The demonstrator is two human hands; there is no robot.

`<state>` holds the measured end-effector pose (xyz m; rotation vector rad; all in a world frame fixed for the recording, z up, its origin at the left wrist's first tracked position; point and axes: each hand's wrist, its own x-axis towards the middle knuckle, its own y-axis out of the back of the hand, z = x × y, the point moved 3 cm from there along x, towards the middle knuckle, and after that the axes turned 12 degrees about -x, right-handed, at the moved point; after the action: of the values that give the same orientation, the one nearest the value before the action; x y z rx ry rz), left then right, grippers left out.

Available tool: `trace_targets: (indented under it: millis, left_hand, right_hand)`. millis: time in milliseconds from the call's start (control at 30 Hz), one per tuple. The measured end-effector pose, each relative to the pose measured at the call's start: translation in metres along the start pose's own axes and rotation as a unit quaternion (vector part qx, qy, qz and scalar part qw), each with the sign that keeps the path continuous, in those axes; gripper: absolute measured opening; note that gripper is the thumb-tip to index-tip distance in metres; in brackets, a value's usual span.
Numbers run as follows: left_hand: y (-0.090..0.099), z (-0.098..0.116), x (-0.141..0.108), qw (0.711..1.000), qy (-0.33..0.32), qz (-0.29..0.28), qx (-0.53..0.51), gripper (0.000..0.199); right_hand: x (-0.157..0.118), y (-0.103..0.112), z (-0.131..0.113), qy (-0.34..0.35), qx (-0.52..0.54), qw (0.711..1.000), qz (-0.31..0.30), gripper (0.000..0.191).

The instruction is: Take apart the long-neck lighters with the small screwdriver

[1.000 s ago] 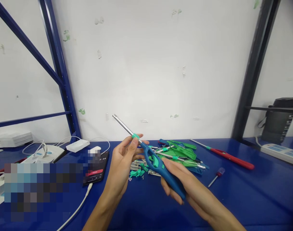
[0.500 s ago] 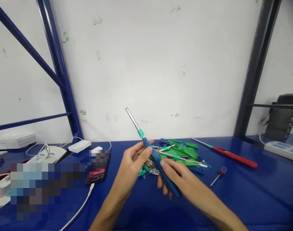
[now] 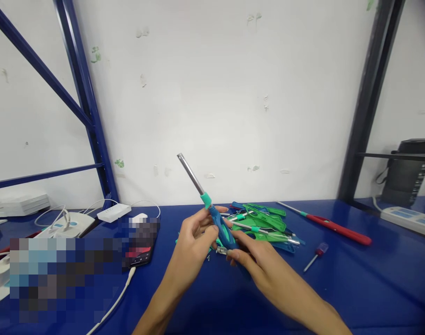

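Observation:
Both hands hold a blue lighter [image 3: 223,231] with a metal tube and a turquoise collar, its tube pointing up and to the left. My left hand [image 3: 198,237] is closed round the front of the blue handle, just below the collar. Lower down, my right hand [image 3: 256,256] grips the rear part, which is mostly hidden by the fingers. Behind the hands lies a pile of green and blue plastic shells [image 3: 268,218] with metal tubes among them. Small turquoise and metal parts show partly beside my left hand.
On the blue table [image 3: 338,298], a red lighter [image 3: 338,228] and a small screwdriver [image 3: 319,252] lie at the right. A phone [image 3: 142,246] with a white cable, a white box [image 3: 113,212] and power strips stand left. A white wall rises behind.
The blue lighter has rolled in my hands, so the handle's opening and the tube's slotted tip now show. My right hand has shifted and covers more of its rear end.

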<state>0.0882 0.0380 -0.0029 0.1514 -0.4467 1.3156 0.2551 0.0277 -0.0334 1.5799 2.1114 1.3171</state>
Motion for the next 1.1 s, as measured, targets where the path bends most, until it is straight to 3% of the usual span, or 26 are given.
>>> trace_targets:
  millis: [367,667,933,1100]
  left_hand:
    - [-0.001,-0.002,0.004,0.996,0.039,0.072,0.04,0.032]
    - [-0.001,-0.011,0.006,0.989,0.085,0.11,0.047,0.023]
    - [0.0,-0.011,0.005,0.992,0.074,0.097,0.032,0.029]
    - [-0.001,-0.007,0.005,0.994,0.05,0.092,-0.017,0.038]
  right_hand:
    - [-0.001,-0.009,-0.003,0.005,-0.094,0.995,-0.015,0.044]
    - [-0.005,-0.014,0.002,0.013,-0.185,0.982,-0.019,0.033]
    - [-0.003,-0.01,0.001,-0.007,-0.19,0.981,-0.028,0.036]
    - [0.001,0.001,0.001,-0.001,-0.079,0.997,0.012,0.039]
